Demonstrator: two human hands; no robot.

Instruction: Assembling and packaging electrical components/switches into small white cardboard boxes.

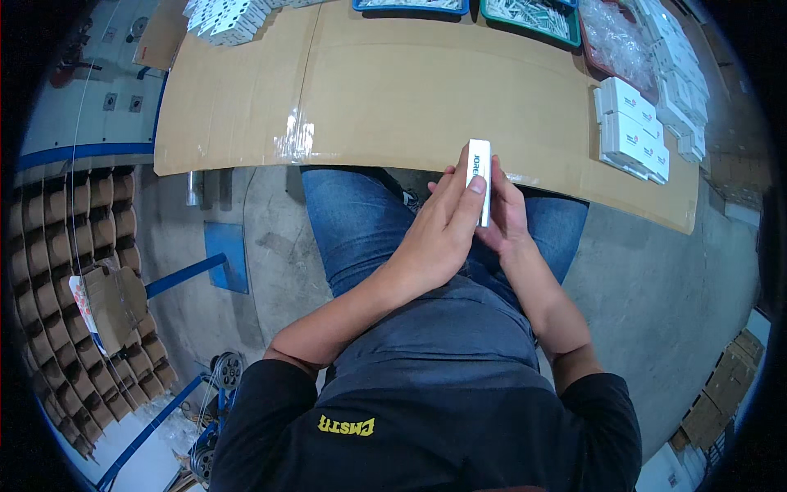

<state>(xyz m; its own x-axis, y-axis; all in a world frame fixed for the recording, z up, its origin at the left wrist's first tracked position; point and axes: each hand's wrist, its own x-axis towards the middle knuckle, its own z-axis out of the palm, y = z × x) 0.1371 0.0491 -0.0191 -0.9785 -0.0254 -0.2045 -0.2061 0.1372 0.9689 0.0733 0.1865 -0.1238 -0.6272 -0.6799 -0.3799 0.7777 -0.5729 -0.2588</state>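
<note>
Cardboard-covered table [393, 90] lying ahead; at its near edge, left hand [438, 234] and right hand [504, 217] are pinching a slim white box [479, 176], fingers pressed together

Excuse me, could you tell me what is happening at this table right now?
A seated person holds a slim white box in both hands, the left hand over it and the right hand behind, at the near edge of a cardboard-covered table. More white boxes are stacked to the right.
</note>
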